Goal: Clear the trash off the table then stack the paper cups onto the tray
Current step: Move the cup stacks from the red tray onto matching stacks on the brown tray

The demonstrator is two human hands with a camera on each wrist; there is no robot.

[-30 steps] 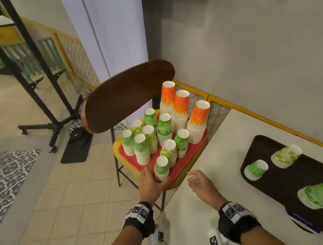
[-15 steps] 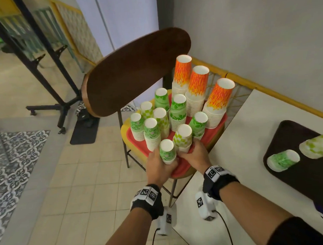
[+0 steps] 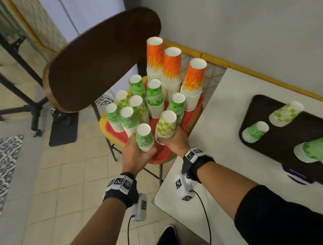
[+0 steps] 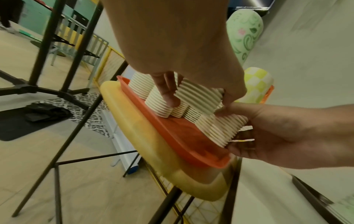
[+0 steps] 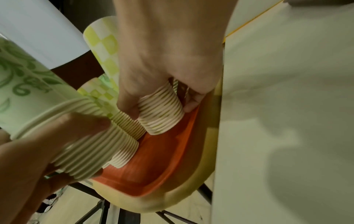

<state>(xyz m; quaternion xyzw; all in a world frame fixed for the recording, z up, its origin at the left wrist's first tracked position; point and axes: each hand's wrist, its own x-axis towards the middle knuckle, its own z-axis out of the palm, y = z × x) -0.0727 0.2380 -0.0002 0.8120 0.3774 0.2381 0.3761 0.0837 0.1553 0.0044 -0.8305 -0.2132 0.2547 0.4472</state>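
- Head view: left hand [image 3: 135, 153] grip wrapped round base of a stack of green leaf-print paper cups [image 3: 143, 136], stack upside down, at near edge of the red plastic tray [image 3: 162, 154].
- Right hand [image 3: 175, 142] grip clenched round base of a stack of yellow-green chequered paper cups [image 3: 165, 125], just beside the leaf-print stack, also over near part of red tray.
- Left wrist view: left fingers [image 4: 168, 92] curled onto ribbed white cup rims; right hand [image 4: 277, 136] cups the bottom of the neighbouring stack at tray edge.
- Right wrist view: right fingers [image 5: 128, 104] & thumb pinch the ribbed rims of chequered stack [image 5: 161, 112] above the tray floor; can't tell if stack touches tray.
- Red tray sits on a yellow round-edged stool seat [image 3: 103, 120], black metal legs, just left of the white bench [image 3: 212, 139].
- Rest of tray: approx. nine more green-print cup stacks [image 3: 154, 98], plus three taller orange flame-print paper cup stacks [image 3: 171, 67] at far side.
- On bench, well apart to the right: dark brown rectangular tray [image 3: 286, 141] w/ green-print cups lying on their sides [image 3: 255, 132].
- Behind stool: dark brown oval wooden tabletop [image 3: 100, 60], tilted.
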